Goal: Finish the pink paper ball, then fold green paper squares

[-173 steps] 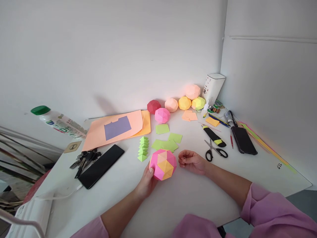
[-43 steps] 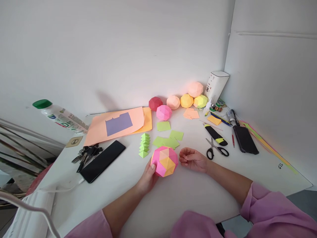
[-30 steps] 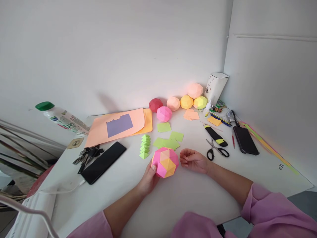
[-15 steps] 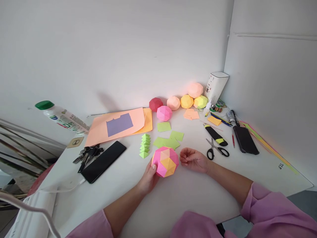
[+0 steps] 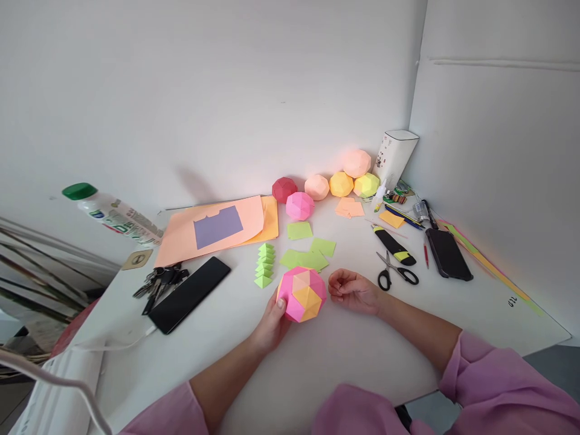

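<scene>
My left hand (image 5: 272, 323) is closed around a faceted paper ball (image 5: 301, 295) in pink, peach and yellow-orange, thumb on its near left side. The ball is raised in front of me, and its underside is hidden. Just right of it, my right hand (image 5: 354, 292) rests near the table with fingers loosely curled in and the thumb against them; I see nothing in it. Behind the ball lie green paper squares (image 5: 304, 261). To its left stands a row of small folded green paper pieces (image 5: 263, 266). Scissors (image 5: 397, 272) lie slightly open right of my right hand.
Along the wall sit several paper balls, among them a red one (image 5: 284, 190) and a pink one (image 5: 299, 206). A cutter knife (image 5: 394, 244) and a dark phone (image 5: 448, 254) lie right. Left are keys (image 5: 159, 281), a black slab (image 5: 189, 295), paper sheets (image 5: 251, 220) and a bottle (image 5: 120, 219).
The view has shifted slightly. My left hand keeps the same hold on the paper ball and my right hand stays curled beside it; nothing on the table has visibly moved.
</scene>
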